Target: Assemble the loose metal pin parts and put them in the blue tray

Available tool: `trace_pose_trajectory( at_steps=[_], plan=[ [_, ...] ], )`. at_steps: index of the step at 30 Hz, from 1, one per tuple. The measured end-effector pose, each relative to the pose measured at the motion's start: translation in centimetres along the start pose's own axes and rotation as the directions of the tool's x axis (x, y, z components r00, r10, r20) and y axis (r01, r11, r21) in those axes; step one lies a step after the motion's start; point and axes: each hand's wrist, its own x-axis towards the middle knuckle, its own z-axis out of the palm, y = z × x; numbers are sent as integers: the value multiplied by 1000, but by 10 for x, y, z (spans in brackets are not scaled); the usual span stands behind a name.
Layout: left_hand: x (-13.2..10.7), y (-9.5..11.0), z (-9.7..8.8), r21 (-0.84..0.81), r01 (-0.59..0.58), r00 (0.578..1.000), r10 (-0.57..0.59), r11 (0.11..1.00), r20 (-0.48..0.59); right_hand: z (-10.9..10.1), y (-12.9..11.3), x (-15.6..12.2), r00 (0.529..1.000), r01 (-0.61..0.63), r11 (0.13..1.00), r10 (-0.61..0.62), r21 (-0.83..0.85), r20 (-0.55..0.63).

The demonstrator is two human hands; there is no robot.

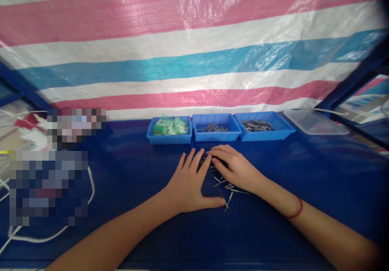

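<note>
A loose heap of thin metal blind rivets (230, 187) lies on the dark blue tabletop (194, 242) between my two hands. My left hand (188, 186) rests beside the heap with fingers spread, its thumb tip touching rivets at the near end. From the right, my right hand (238, 167) reaches over the heap's far side, palm down, fingers stretched out and thumb apart. Its fingertips come close to my left index finger and hide part of the heap. Neither hand grips a rivet that I can see.
Behind the hands stand three blue bins: the left bin (169, 140) has green and white packets, the middle bin (216, 137) and right bin (267, 136) metal pieces. A clear plastic lid (316, 123) lies right. White cables (92, 186) and blurred items are left. A striped sheet (188, 68) hangs behind.
</note>
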Motion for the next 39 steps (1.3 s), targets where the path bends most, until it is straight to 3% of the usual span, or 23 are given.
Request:
trace_pose_trajectory(
  at_steps=[7, 12, 17, 20, 23, 30, 39],
  plan=[
    [11, -10, 1, -25, 57, 982, -60, 998, -181, -2, 11, -8, 991, -130, 989, 128, -66, -32],
    [15, -18, -1, -94, 45, 968, -67, 995, -241, 0, 8, -8, 987, -149, 988, 147, -31, -66],
    [17, -12, -11, -303, 51, 915, -166, 952, -368, -2, -6, -7, 963, -170, 969, 202, 182, -176],
    [17, -6, -18, -498, 21, 910, -223, 867, -350, -3, -18, -8, 959, -165, 930, 229, 330, -167],
    [16, -1, -21, -581, 20, 894, -275, 814, -354, -3, -26, -9, 962, -144, 907, 222, 395, -161],
    [15, 1, -23, -590, -1, 880, -280, 807, -384, -4, -29, -8, 966, -153, 881, 229, 448, -119],
    [16, -5, -21, -546, -1, 888, -251, 838, -386, -5, -24, -10, 933, -141, 878, 272, 457, -236]
  ],
)
